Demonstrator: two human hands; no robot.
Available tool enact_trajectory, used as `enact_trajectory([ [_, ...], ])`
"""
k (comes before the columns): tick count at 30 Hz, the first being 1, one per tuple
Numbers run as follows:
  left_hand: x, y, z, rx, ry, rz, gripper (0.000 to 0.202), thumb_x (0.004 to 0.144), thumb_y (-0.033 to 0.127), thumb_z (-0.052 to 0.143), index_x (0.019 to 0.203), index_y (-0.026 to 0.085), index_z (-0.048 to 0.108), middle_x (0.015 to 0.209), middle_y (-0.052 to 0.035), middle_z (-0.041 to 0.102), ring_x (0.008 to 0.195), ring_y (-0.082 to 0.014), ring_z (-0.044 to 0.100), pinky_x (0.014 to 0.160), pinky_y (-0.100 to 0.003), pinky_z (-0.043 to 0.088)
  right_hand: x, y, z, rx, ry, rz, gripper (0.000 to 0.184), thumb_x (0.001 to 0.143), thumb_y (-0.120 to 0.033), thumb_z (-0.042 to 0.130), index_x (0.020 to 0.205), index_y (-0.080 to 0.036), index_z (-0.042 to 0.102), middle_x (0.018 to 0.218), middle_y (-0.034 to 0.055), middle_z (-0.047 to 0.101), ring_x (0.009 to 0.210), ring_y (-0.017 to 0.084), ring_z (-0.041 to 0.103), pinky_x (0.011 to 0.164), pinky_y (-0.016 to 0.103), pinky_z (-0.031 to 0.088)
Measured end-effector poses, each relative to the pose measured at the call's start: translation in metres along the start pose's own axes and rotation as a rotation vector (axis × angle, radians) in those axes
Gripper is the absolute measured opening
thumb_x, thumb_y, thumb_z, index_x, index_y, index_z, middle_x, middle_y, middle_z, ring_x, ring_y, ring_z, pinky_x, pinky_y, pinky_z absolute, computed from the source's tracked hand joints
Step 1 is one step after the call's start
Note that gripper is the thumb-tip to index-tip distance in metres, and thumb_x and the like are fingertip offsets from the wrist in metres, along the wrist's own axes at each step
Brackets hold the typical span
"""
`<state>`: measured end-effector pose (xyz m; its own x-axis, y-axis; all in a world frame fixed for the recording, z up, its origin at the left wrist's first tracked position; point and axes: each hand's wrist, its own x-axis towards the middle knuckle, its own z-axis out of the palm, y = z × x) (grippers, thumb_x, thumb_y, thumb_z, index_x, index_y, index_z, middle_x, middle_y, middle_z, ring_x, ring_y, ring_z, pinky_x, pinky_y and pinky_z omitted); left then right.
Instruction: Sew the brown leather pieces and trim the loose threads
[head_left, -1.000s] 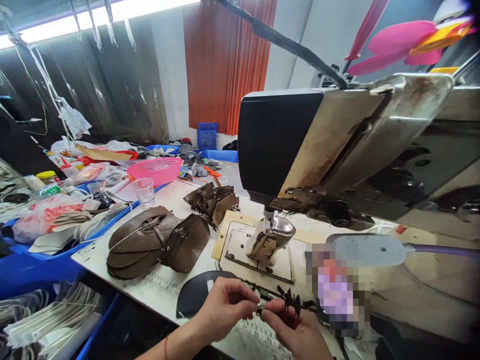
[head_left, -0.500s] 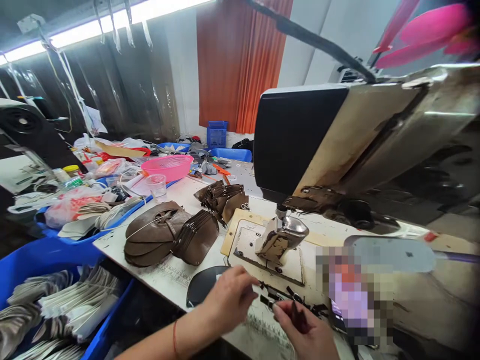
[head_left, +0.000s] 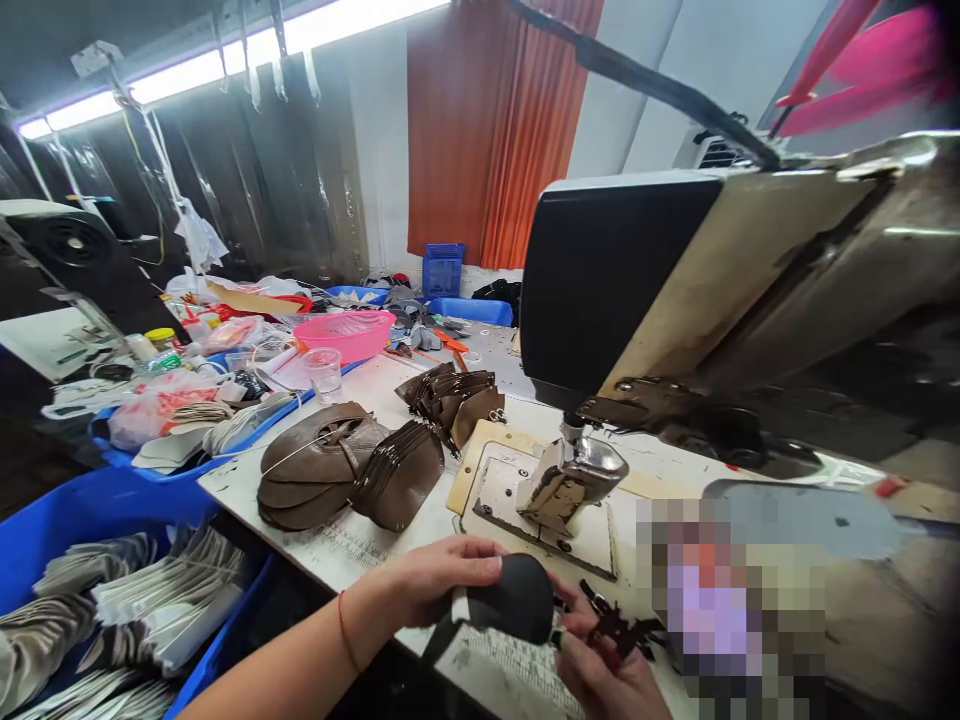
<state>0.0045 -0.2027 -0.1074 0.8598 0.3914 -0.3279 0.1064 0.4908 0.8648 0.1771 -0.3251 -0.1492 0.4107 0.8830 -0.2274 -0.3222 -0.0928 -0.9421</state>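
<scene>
Left hand (head_left: 442,578) grasps a black piece (head_left: 516,598) between thumb and fingers, above the near edge of the surface (head_left: 369,385); the right hand (head_left: 611,682) pinches a small dark item (head_left: 556,637) at that piece's right side, too unclear to identify. Dark strips (head_left: 621,628) lie just beside the right hand. Brown pieces (head_left: 307,502) are stacked toward the surface's near left corner.
</scene>
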Motion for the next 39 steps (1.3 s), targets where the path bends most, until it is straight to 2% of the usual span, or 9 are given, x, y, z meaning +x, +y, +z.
enact_trajectory([
  [5, 0.004, -0.026, 0.023, -0.414, -0.203, -0.16, 0.061, 0.056, 0.066, 0.077, 0.091, 0.017, 0.067, 0.07, 0.0023, 0.047, 0.057, -0.0068, 0.036, 0.061, -0.023, 0.038, -0.003, -0.007, 0.019, -0.093, -0.106, -0.071, 0.034, 0.065, -0.05, 0.076, 0.066, -0.017, 0.071, 0.06, 0.0034, 0.06, 0.061, 0.017, 0.054, 0.056, 0.027, 0.044],
  [8, 0.004, -0.028, 0.026, -0.348, -0.069, 0.005, 0.064, 0.056, 0.066, 0.077, 0.097, 0.018, 0.066, 0.079, -0.0007, 0.055, 0.066, -0.0114, 0.048, 0.069, -0.027, 0.041, -0.001, -0.008, 0.017, -0.129, -0.038, -0.016, 0.038, 0.063, -0.053, 0.076, 0.073, -0.016, 0.074, 0.057, 0.0025, 0.058, 0.055, 0.016, 0.052, 0.05, 0.027, 0.042],
  [11, 0.003, -0.017, 0.025, -0.127, 0.037, 0.206, 0.074, 0.044, 0.047, 0.09, 0.107, 0.018, 0.064, 0.093, -0.003, 0.062, 0.085, -0.0175, 0.055, 0.077, -0.027, 0.041, 0.001, -0.01, 0.012, -0.177, 0.083, 0.007, 0.04, 0.057, -0.053, 0.081, 0.07, -0.016, 0.074, 0.053, 0.0006, 0.055, 0.047, 0.012, 0.045, 0.043, 0.023, 0.035],
  [14, 0.005, -0.009, 0.025, -0.008, 0.178, 0.221, 0.05, 0.051, 0.044, 0.088, 0.084, 0.013, 0.069, 0.078, -0.0023, 0.063, 0.075, -0.0153, 0.054, 0.071, -0.025, 0.041, 0.003, -0.011, 0.008, -0.146, 0.101, 0.045, 0.041, 0.054, -0.052, 0.083, 0.07, -0.015, 0.074, 0.051, -0.0013, 0.052, 0.044, 0.007, 0.036, 0.041, 0.021, 0.03],
  [17, 0.009, -0.01, 0.025, -0.149, 0.312, 0.175, 0.046, 0.057, 0.05, 0.083, 0.076, 0.011, 0.069, 0.07, -0.0028, 0.064, 0.064, -0.0129, 0.055, 0.066, -0.025, 0.043, 0.006, -0.011, 0.003, 0.009, 0.178, 0.067, 0.044, 0.045, -0.048, 0.088, 0.071, -0.015, 0.074, 0.053, -0.0031, 0.051, 0.045, 0.005, 0.035, 0.042, 0.02, 0.029],
  [24, 0.01, -0.009, 0.025, -0.263, 0.248, 0.144, 0.052, 0.056, 0.039, 0.086, 0.098, 0.012, 0.07, 0.085, -0.0091, 0.072, 0.081, -0.0211, 0.065, 0.079, -0.032, 0.049, 0.012, -0.017, -0.006, 0.017, 0.199, 0.133, 0.046, 0.049, -0.049, 0.087, 0.07, -0.013, 0.068, 0.044, -0.0072, 0.042, 0.042, 0.005, 0.034, 0.042, 0.019, 0.025],
  [30, 0.011, -0.008, 0.026, -0.333, 0.405, -0.041, 0.039, 0.058, 0.038, 0.076, 0.089, 0.017, 0.067, 0.074, -0.0026, 0.07, 0.068, -0.0179, 0.062, 0.069, -0.03, 0.047, 0.011, -0.022, 0.005, -0.021, 0.214, 0.114, 0.045, 0.053, -0.048, 0.085, 0.068, -0.015, 0.06, 0.049, -0.0099, 0.035, 0.045, 0.004, 0.028, 0.044, 0.019, 0.02],
  [35, 0.012, -0.014, 0.02, -0.155, 0.25, 0.128, 0.043, 0.054, 0.038, 0.082, 0.087, 0.012, 0.071, 0.08, -0.0044, 0.071, 0.07, -0.0158, 0.061, 0.073, -0.028, 0.045, 0.012, -0.022, 0.008, -0.074, 0.189, 0.111, 0.042, 0.057, -0.05, 0.082, 0.066, -0.017, 0.056, 0.049, -0.0104, 0.031, 0.045, 0.004, 0.024, 0.044, 0.021, 0.017],
  [39, 0.01, -0.016, 0.018, -0.127, 0.231, 0.123, 0.042, 0.052, 0.038, 0.086, 0.081, 0.011, 0.072, 0.077, -0.0039, 0.069, 0.063, -0.0134, 0.058, 0.067, -0.027, 0.044, 0.012, -0.02, 0.006, -0.134, 0.21, 0.087, 0.041, 0.057, -0.052, 0.079, 0.067, -0.018, 0.058, 0.047, -0.0102, 0.032, 0.043, 0.005, 0.023, 0.043, 0.022, 0.015],
])
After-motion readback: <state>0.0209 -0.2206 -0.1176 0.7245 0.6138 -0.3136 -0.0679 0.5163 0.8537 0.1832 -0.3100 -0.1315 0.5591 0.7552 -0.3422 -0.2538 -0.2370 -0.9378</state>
